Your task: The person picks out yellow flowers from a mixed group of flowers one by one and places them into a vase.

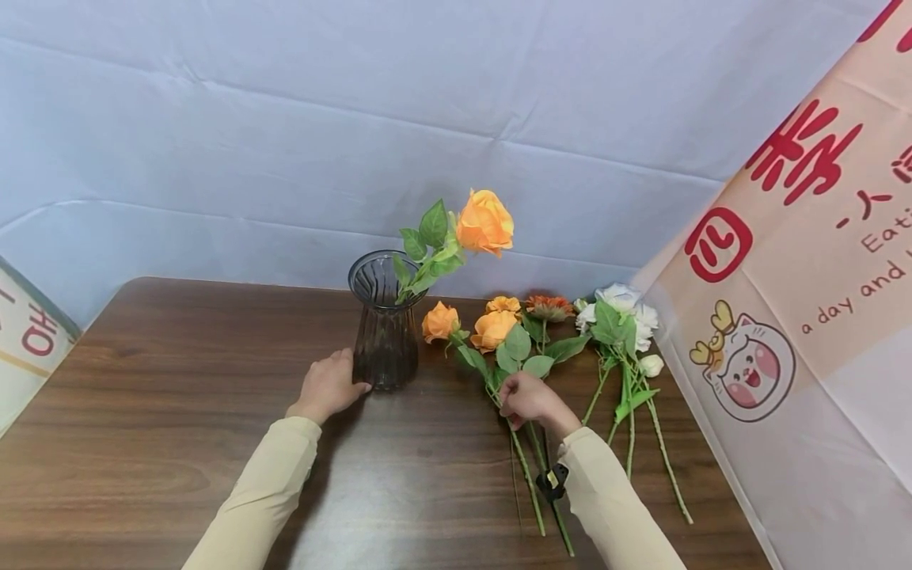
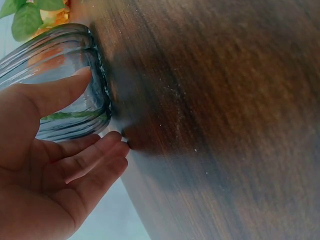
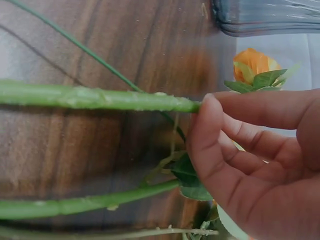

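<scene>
A dark ribbed glass vase [image 1: 385, 348] stands upright, with one orange rose [image 1: 486, 223] leaning right out of its mouth. My left hand [image 1: 328, 386] holds the vase low at its left side; in the left wrist view, the thumb lies across the glass and the fingers are on the other side. My right hand [image 1: 530, 397] is among the orange flowers' stems. Thumb and index finger pinch a green stem [image 3: 100, 97] in the right wrist view. Orange roses [image 1: 493, 331] lie beyond that hand; which bloom the pinched stem belongs to, I cannot tell.
White flowers [image 1: 618, 305] with long stems lie at the right of the brown wooden table [image 1: 178, 412]. A darker orange flower [image 1: 549, 307] lies near the back edge. Pale cloth [image 1: 321, 158] hangs behind, and a printed cloth [image 1: 784, 317] borders the right side.
</scene>
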The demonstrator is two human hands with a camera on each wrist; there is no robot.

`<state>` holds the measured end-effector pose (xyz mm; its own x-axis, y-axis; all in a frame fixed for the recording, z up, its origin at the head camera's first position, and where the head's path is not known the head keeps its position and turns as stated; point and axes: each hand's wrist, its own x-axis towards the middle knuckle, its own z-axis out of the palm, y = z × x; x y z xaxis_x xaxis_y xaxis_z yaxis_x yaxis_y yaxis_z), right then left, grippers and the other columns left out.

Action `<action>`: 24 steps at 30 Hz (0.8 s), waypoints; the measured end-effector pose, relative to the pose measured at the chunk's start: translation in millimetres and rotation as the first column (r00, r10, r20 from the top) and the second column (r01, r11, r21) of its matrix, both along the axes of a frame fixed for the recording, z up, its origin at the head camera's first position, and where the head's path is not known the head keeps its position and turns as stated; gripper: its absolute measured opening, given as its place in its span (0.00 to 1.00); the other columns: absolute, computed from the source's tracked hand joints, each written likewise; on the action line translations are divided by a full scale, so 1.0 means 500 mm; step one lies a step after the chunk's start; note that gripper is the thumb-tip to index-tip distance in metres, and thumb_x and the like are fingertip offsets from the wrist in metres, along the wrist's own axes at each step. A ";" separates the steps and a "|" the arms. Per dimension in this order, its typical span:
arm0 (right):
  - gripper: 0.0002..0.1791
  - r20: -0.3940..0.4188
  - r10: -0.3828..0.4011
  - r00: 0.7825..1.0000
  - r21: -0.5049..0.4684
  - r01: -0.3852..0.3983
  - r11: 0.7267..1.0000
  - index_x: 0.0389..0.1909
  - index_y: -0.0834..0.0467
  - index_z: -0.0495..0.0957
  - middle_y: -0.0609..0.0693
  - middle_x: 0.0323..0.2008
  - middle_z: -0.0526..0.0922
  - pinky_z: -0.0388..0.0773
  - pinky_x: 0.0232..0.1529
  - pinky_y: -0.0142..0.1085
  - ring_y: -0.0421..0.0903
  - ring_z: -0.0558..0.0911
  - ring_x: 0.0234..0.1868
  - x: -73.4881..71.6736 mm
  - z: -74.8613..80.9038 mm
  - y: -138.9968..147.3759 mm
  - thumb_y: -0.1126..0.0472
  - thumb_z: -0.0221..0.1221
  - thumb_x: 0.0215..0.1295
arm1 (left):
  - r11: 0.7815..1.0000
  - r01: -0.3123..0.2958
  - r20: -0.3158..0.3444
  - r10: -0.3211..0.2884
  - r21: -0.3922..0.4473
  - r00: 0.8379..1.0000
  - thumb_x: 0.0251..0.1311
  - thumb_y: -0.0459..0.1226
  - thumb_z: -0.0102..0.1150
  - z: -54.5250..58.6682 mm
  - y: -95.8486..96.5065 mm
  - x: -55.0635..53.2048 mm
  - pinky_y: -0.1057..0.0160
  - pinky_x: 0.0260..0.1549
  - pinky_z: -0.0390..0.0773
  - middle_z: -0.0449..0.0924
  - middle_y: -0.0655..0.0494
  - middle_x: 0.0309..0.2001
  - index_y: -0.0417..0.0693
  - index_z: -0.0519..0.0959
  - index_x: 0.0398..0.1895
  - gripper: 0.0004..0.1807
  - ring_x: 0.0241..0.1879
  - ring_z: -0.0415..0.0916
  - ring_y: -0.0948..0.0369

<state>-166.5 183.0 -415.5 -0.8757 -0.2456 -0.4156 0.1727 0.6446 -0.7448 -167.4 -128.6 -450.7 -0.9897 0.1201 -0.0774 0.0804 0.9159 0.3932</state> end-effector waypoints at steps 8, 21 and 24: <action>0.05 0.007 0.016 1.000 -0.032 -0.016 0.999 0.25 0.70 0.70 0.53 0.19 0.69 0.79 0.19 0.39 0.42 0.72 0.11 -0.004 0.019 0.011 0.81 0.51 0.48 | 1.000 0.000 0.002 0.000 -0.001 1.000 0.52 0.44 0.64 0.002 0.001 0.000 0.42 0.50 0.66 0.71 0.30 0.50 0.23 0.64 0.55 0.37 0.49 0.69 0.38; 0.05 0.002 0.006 1.000 -0.100 -0.006 0.995 0.30 0.76 0.71 0.51 0.18 0.68 0.79 0.22 0.42 0.43 0.72 0.15 -0.007 0.045 0.035 0.81 0.49 0.51 | 1.000 -0.002 -0.002 0.002 0.010 1.000 0.52 0.43 0.63 0.004 0.001 0.004 0.41 0.51 0.66 0.70 0.29 0.51 0.22 0.63 0.56 0.37 0.50 0.69 0.38; 0.06 0.005 -0.019 1.000 -0.104 0.020 0.994 0.32 0.77 0.71 0.51 0.17 0.67 0.80 0.24 0.44 0.43 0.72 0.15 -0.008 0.052 0.039 0.81 0.49 0.52 | 1.000 0.002 0.000 -0.002 0.008 1.000 0.53 0.43 0.63 0.004 0.001 0.005 0.41 0.51 0.65 0.69 0.29 0.52 0.22 0.63 0.56 0.37 0.51 0.68 0.38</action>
